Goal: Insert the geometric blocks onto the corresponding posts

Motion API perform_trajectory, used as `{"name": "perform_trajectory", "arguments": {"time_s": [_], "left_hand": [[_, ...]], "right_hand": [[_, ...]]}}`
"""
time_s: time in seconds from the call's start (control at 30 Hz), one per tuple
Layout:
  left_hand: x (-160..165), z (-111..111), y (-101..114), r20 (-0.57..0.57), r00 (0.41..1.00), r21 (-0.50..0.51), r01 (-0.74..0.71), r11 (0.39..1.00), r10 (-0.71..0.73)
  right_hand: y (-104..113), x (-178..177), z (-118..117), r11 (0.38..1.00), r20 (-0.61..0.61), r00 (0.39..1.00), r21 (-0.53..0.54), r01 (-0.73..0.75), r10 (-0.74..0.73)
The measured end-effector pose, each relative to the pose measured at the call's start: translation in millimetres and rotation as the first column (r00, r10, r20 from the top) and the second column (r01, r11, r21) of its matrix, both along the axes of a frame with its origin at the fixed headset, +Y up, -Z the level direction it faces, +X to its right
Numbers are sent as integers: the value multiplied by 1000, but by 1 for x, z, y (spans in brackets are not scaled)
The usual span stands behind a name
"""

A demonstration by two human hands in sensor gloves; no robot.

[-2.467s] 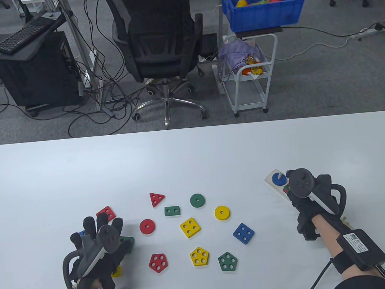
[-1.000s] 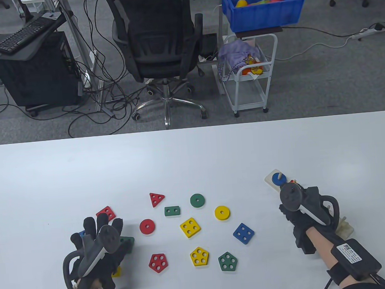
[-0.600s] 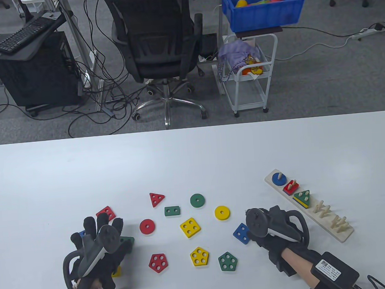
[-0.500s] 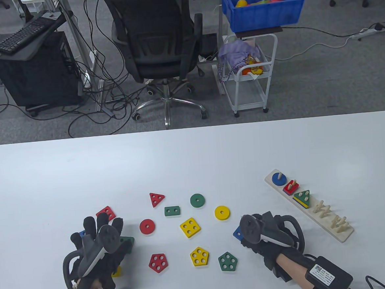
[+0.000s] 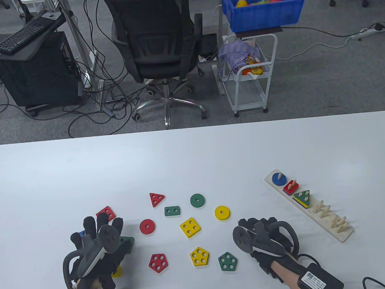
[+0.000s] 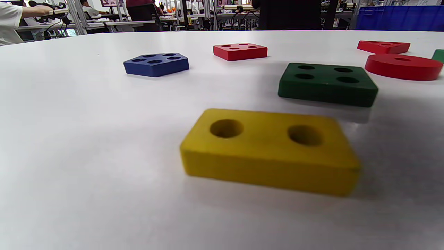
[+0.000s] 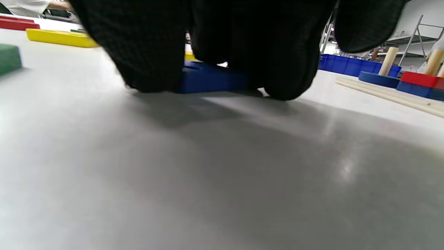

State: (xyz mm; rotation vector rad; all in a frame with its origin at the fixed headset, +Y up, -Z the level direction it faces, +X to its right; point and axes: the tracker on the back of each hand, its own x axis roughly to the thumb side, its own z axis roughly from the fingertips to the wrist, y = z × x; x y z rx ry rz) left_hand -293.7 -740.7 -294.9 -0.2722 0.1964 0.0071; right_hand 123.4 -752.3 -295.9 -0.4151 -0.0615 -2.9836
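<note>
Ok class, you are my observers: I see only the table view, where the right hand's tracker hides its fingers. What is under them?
Observer: In the right wrist view, the right hand grips a flat blue wooden block by its sides; the block lies on the white table.
Operator: And beneath the left hand?
Observer: The left wrist view shows a yellow rectangular two-hole block lying flat, untouched.
Operator: The blue bit beside that hand?
Observer: A blue pentagon block.
</note>
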Motion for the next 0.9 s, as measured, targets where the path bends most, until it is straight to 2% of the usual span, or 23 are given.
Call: {"name": "perform_trajectory", "arguments": {"time_s": [0.23,0.33,0.53,0.73,0.9], "left_hand": [[1,0,0,5,1000,3,-5,1000,5],[1,0,0,5,1000,3,-4,1000,4],[1,0,0,1,1000,1,0,1000,0],[1,0,0,1,1000,-3,6,1000,-6],[1,0,0,-1,1000,-4,7,1000,-7]], "right_hand": [[28,39,-7,983,39,984,67,174,-177],[38,61,-8,978,64,979,88,190,-196],[57,118,-10,959,231,939,187,214,-255],[59,163,-8,947,414,863,254,195,-289],[50,183,-10,955,533,803,255,148,-267]]}}
